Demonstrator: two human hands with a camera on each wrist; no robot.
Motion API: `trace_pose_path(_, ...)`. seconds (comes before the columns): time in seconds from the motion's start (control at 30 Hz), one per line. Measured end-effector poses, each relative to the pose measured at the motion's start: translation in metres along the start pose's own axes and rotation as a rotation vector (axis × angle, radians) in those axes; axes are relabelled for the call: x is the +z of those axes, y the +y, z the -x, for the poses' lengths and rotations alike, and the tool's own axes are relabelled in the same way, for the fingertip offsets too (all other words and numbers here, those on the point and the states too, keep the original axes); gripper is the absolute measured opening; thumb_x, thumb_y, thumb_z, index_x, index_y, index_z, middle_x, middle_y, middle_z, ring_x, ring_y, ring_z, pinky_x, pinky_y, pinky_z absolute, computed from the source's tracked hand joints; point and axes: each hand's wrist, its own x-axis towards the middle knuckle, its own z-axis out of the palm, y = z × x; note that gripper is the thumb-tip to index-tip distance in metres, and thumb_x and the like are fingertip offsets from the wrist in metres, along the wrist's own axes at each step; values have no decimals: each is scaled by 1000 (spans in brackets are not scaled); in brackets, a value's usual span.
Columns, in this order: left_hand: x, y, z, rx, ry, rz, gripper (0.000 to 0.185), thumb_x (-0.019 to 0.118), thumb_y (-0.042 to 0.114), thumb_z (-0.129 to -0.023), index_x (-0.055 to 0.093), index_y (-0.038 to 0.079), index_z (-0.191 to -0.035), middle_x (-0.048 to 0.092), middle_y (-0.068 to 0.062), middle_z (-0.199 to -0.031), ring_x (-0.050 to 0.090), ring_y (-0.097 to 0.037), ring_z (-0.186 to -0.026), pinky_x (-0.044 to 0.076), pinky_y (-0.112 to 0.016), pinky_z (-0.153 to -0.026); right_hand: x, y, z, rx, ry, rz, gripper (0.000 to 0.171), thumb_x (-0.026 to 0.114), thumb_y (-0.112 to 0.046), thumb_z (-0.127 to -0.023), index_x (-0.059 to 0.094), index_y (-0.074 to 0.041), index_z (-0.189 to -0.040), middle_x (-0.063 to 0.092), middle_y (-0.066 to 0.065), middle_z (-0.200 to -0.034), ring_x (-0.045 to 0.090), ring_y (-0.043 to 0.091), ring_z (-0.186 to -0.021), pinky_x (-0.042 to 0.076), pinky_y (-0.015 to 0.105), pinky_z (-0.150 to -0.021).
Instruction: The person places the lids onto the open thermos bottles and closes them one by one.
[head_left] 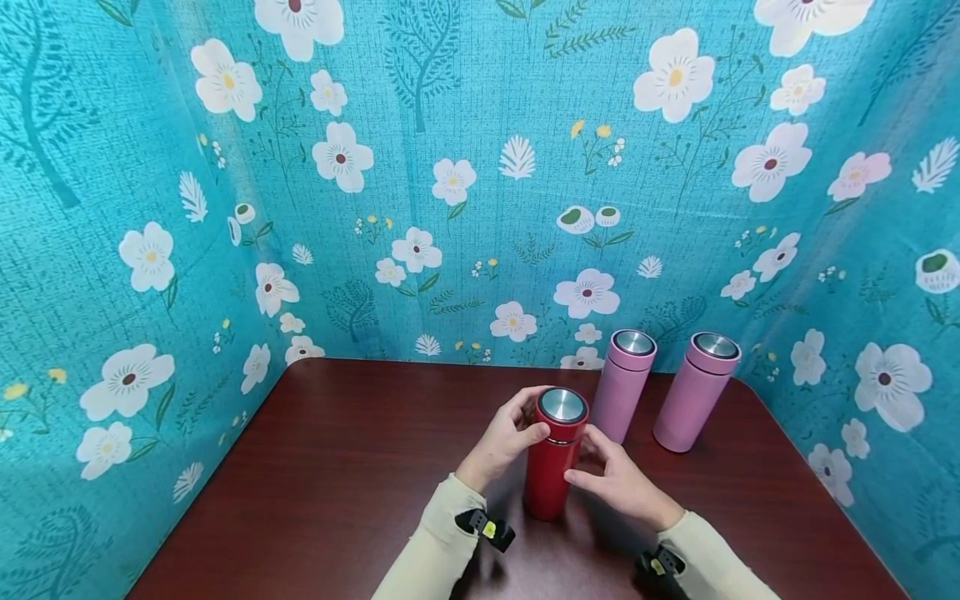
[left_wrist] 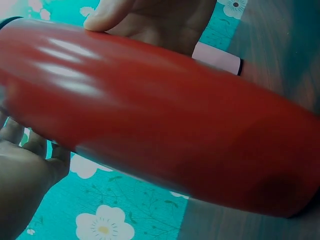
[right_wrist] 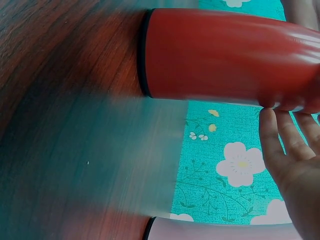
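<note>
A red thermos bottle (head_left: pixel 551 475) with a silver-topped lid (head_left: pixel 563 406) stands upright on the dark wooden table. My left hand (head_left: pixel 504 442) grips it near the top from the left, thumb in front and fingers curled behind. Lower down on the other side, my right hand (head_left: pixel 618 483) holds the bottle with its thumb and fingertips. In the right wrist view, the fingertips of the right hand (right_wrist: pixel 295 150) touch the side of the red body. The left wrist view shows the red body (left_wrist: pixel 150 115) between both hands; some of the left fingers are hidden behind it.
Two pink thermos bottles stand behind and to the right: a nearer-to-centre one (head_left: pixel 622 387) close behind my right hand, and another pink bottle (head_left: pixel 692 400) farther right. Teal floral cloth (head_left: pixel 450 208) surrounds the table's (head_left: pixel 337 467) back and sides.
</note>
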Motion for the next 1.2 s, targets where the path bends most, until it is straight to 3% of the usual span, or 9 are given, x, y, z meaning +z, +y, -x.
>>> trace_pose_path(0.13, 1, 5, 1, -20, 3, -35, 64, 65, 37, -88, 38, 11, -141, 52, -8, -127, 49, -16, -113, 45, -36, -93, 0, 10, 0, -5, 3, -3, 59, 66, -7, -87, 38, -11, -139, 55, 9, -127, 57, 18, -109, 48, 39, -88)
trace_pose_path(0.4, 13, 45, 4, -73, 53, -157, 64, 71, 20, -85, 39, 8, -138, 54, -4, -121, 52, -11, -107, 49, -29, -86, -1, 24, -1, -38, -4, -36, 60, 67, -10, -87, 38, -16, -140, 55, 7, -129, 56, 20, -111, 49, 32, -88)
trace_pose_path(0.6, 9, 40, 5, -91, 40, -107, 62, 68, 29, -87, 40, 7, -138, 55, -4, -121, 51, -12, -105, 49, -32, -86, -1, 22, -1, -40, -21, -26, 60, 66, -12, -89, 36, -15, -141, 54, 8, -129, 56, 20, -112, 48, 34, -89)
trace_pose_path(0.8, 3, 33, 5, -57, -11, -57, 64, 65, 34, -89, 39, 4, -140, 55, -10, -126, 52, -12, -108, 48, -34, -88, -1, 22, -1, -29, -7, -20, 60, 67, -11, -87, 38, -17, -139, 55, 5, -129, 56, 20, -112, 48, 36, -90)
trace_pose_path(0.97, 4, 41, 5, -73, -30, -102, 64, 67, 21, -87, 37, 6, -141, 52, -9, -127, 51, -11, -109, 49, -33, -88, 0, 19, -1, -7, -2, -3, 60, 67, -9, -87, 38, -18, -139, 55, 4, -128, 56, 18, -111, 48, 33, -88)
trace_pose_path(1.2, 9, 51, 0, -131, -15, -229, 67, 72, 11, -81, 40, 10, -140, 53, -4, -125, 52, -8, -107, 50, -27, -83, 0, -7, 0, 2, -21, 2, 60, 66, -6, -87, 37, -7, -139, 55, 14, -127, 56, 21, -109, 49, 32, -86)
